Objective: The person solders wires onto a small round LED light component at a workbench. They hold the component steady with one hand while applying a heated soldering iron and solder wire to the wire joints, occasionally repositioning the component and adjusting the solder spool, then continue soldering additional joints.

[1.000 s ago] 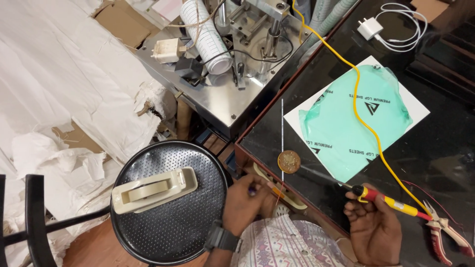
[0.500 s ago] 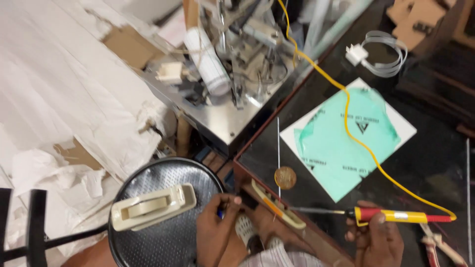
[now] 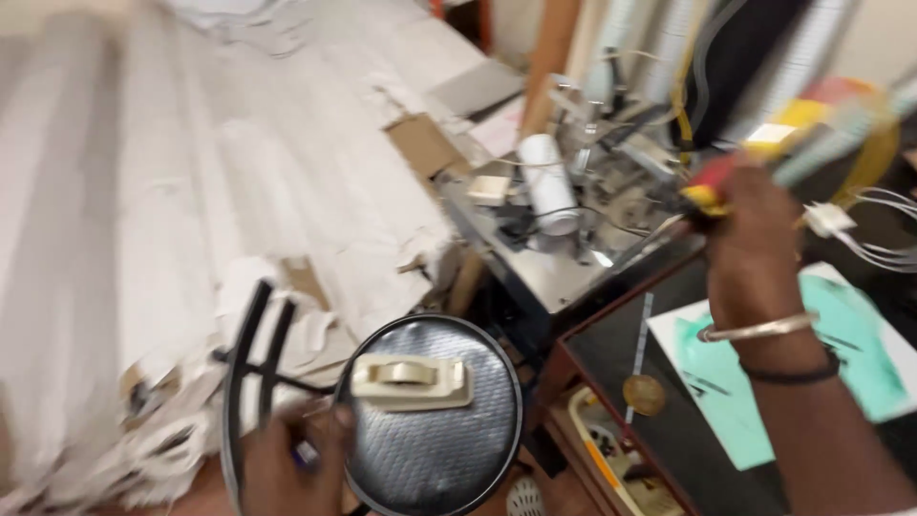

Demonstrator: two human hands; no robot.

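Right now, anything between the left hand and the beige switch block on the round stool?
Nothing visible. The left hand sits at the stool's left edge; only bare seat separates it from the switch block.

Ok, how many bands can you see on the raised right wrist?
2: a thin metal bangle sits nearer the right hand, and a dark band lies just below it toward the forearm. The wrist's far side is hidden, and the picture is blurred.
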